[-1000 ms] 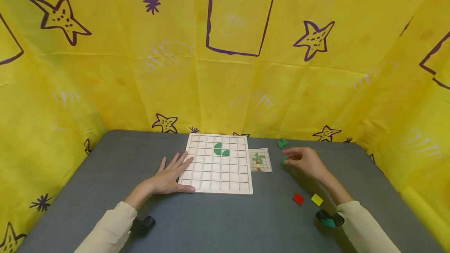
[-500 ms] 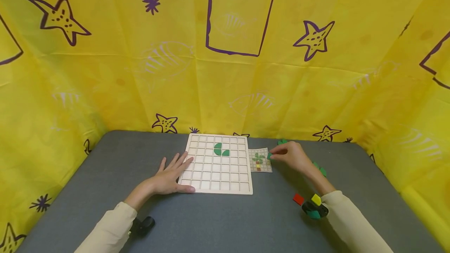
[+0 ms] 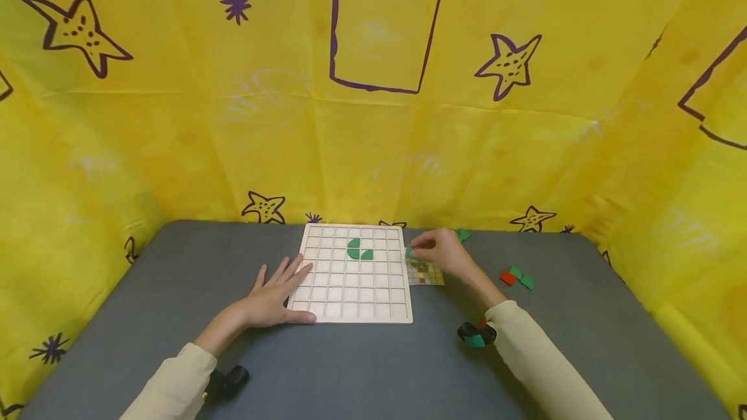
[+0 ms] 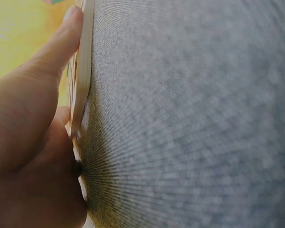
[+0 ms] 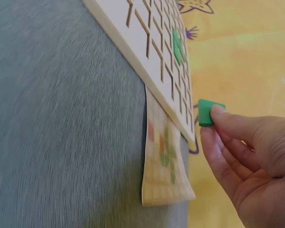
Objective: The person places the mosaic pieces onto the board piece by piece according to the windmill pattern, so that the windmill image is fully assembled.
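A pale wooden grid board [image 3: 350, 306] lies on the grey table with several green quarter-round tiles [image 3: 353, 249] set in its upper squares. My left hand [image 3: 265, 303] rests on the board's left edge, fingers spread and straight, thumb along the near corner. In the left wrist view that thumb [image 4: 61, 42] lies over the board's side. Between thumb and fingers, my right hand [image 3: 448, 255] pinches a green tile [image 5: 206, 112], held up just off the board's right edge. Beneath that hand, a printed pattern card [image 3: 428, 275] is partly covered by it.
Right of the card lie a red tile [image 3: 507, 278] and green tiles [image 3: 527, 282]. Another green tile [image 3: 463, 234] shows behind the right hand. A bit of red shows beside the right wrist's camera [image 3: 475, 336]. Yellow patterned cloth [image 3: 373, 148] surrounds the table's back and sides.
My right hand has carried the green tile leftward over the card to the board's right edge, uncovering tiles on the right. My left hand keeps its place; the head view has shifted slightly.
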`<action>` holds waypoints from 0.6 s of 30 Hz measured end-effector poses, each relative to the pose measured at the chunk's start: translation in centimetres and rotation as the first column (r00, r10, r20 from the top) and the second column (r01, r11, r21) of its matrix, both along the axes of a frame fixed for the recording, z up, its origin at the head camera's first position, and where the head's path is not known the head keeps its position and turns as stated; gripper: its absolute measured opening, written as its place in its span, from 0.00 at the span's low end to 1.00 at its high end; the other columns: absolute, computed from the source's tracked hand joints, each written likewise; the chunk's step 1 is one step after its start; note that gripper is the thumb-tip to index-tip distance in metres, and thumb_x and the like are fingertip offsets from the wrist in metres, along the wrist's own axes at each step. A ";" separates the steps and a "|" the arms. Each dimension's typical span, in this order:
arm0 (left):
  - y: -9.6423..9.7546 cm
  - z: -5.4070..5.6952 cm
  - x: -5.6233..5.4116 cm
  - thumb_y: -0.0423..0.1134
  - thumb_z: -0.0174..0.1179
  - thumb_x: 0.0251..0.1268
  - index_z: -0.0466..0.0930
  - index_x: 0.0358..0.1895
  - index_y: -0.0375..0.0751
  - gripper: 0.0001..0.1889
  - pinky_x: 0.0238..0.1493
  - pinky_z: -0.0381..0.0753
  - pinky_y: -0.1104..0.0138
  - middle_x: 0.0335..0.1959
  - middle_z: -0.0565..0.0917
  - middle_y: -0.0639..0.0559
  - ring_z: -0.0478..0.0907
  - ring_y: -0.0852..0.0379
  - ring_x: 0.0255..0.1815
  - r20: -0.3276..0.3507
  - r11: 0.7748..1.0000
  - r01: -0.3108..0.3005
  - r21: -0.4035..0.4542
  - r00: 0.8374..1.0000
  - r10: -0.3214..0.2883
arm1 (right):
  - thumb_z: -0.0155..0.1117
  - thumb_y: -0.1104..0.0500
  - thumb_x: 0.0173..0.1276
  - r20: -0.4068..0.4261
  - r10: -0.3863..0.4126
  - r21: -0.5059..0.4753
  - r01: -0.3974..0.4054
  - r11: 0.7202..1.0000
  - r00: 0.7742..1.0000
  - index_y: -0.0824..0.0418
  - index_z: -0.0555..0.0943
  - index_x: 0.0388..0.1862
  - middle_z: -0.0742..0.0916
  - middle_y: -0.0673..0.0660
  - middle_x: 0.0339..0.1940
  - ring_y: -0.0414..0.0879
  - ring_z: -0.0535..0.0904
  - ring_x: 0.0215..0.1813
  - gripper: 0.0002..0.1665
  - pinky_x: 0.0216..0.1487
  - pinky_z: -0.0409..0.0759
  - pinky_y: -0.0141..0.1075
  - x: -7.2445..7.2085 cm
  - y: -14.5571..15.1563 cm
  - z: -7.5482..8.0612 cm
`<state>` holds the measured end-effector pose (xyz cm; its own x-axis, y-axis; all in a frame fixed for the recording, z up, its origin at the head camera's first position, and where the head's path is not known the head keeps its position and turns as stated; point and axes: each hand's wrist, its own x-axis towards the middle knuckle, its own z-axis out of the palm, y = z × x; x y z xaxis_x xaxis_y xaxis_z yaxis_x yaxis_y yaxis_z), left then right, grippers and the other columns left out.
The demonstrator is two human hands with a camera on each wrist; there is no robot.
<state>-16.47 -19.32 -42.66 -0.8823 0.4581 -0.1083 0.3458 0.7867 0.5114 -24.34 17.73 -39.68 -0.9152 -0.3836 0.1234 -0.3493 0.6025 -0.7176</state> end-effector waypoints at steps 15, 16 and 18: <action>-0.1 0.1 -0.1 0.67 0.64 0.55 0.47 0.79 0.39 0.56 0.66 0.23 0.34 0.80 0.40 0.37 0.33 0.32 0.78 0.029 1.000 0.001 -0.014 1.000 -0.001 | 0.72 0.65 0.61 0.021 0.004 0.044 -0.005 0.999 1.000 0.65 0.89 0.40 0.90 0.56 0.39 0.48 0.84 0.41 0.08 0.42 0.82 0.37 -1.5 -5.4 -0.9; -0.1 0.2 -0.1 0.67 0.64 0.55 0.47 0.79 0.39 0.56 0.66 0.23 0.34 0.80 0.40 0.37 0.33 0.33 0.78 0.031 1.000 0.000 -0.015 1.000 0.001 | 0.72 0.65 0.61 0.029 0.001 0.051 -0.003 0.999 1.000 0.65 0.89 0.40 0.90 0.56 0.39 0.48 0.84 0.41 0.08 0.43 0.82 0.37 -1.6 -5.6 -1.0; -0.2 0.2 0.0 0.66 0.64 0.55 0.47 0.79 0.40 0.56 0.66 0.23 0.34 0.80 0.40 0.37 0.33 0.32 0.78 0.037 1.000 -0.004 -0.017 0.999 0.005 | 0.72 0.65 0.61 0.055 -0.008 0.056 0.005 0.998 0.998 0.65 0.89 0.40 0.90 0.56 0.39 0.48 0.85 0.41 0.08 0.42 0.82 0.36 -1.8 -6.2 -1.0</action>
